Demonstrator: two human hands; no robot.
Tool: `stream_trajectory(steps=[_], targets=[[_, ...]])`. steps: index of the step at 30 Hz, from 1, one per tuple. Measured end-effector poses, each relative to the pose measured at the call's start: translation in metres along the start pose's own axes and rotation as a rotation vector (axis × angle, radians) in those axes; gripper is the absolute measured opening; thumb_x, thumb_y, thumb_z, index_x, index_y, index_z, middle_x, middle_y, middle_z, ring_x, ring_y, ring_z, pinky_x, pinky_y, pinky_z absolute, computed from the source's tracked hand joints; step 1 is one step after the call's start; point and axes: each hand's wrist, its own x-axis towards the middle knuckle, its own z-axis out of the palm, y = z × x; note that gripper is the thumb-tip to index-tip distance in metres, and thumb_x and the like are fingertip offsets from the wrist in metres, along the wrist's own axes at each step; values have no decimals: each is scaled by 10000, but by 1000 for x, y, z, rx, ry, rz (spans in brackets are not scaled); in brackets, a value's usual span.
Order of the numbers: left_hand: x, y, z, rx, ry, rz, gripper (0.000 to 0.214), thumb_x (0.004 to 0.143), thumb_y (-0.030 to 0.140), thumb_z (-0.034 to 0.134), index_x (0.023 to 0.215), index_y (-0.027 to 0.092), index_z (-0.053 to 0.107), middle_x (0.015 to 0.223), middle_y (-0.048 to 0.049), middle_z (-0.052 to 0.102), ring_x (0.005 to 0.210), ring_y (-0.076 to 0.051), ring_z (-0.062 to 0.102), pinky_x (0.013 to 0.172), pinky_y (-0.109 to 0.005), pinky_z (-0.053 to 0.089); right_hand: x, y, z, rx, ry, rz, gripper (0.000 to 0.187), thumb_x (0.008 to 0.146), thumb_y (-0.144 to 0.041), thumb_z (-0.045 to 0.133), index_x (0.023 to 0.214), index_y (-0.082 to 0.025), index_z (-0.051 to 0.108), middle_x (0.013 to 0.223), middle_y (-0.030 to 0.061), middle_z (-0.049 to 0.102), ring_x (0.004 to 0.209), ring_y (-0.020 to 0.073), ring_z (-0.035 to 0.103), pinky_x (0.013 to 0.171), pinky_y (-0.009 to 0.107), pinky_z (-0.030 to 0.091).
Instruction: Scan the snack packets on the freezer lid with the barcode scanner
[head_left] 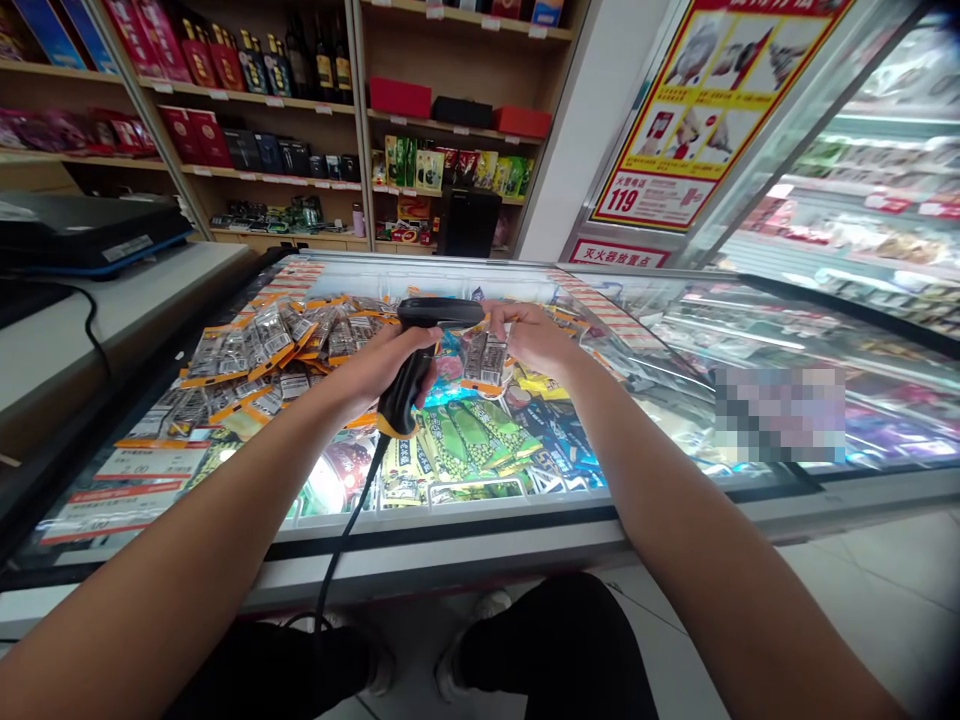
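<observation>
My left hand [394, 362] is wrapped round the handle of a black barcode scanner [441, 313] with a yellow-trimmed base. The scanner's head points right, and its cable hangs down over the freezer edge. In my right hand [534, 338], the fingers pinch the upper part of a small clear snack packet [486, 358] with orange edging, its barcode side turned up. This packet is just under and beside the scanner's front end. A pile of similar orange-edged packets [255, 350] is spread to the left of my left hand.
Under the glass of the chest freezer [517, 522] are green ice-cream packs [472, 435] and blue ones [562, 440]. A counter [142, 300] with a black device [90, 235] stands at left. Shelves of boxes and bottles line the back; a fire-safety poster [697, 120] hangs right.
</observation>
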Motion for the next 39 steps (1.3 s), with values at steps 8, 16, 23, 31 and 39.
stream_trajectory(steps=[8,16,23,31,39], targets=[[-9,4,5,12,-211,-46,300,906,471,512,790,204,586,548,-19,581,401,-144,525,415,-259,412,10,8,-5,425,240,88,107,559,-148,551,590,-201,463,1031,44,643,830,199,657,633,311,481],[-7,1,5,5,-233,-79,295,915,466,504,799,204,574,555,-20,583,405,-149,536,410,-262,426,11,8,-9,397,237,101,151,566,-150,572,599,-207,436,999,46,636,764,185,643,594,306,464],[-5,10,-5,14,-67,-50,376,864,506,525,665,188,541,546,-43,579,415,-136,531,406,-251,413,7,16,-18,-161,393,172,115,768,-208,533,658,-240,531,661,25,502,607,208,530,621,362,428],[2,26,-32,-140,389,106,272,817,473,576,804,209,510,547,16,565,411,-121,536,406,-227,427,5,18,24,-943,358,-26,316,855,-242,625,1168,-235,669,1288,160,568,1222,436,463,1018,656,304],[2,24,-31,-148,387,125,270,826,477,562,812,214,505,563,28,566,416,-113,535,423,-233,438,-5,-3,112,-783,-112,-402,518,839,-236,720,1332,-285,571,1343,122,542,1243,364,499,1012,537,446]])
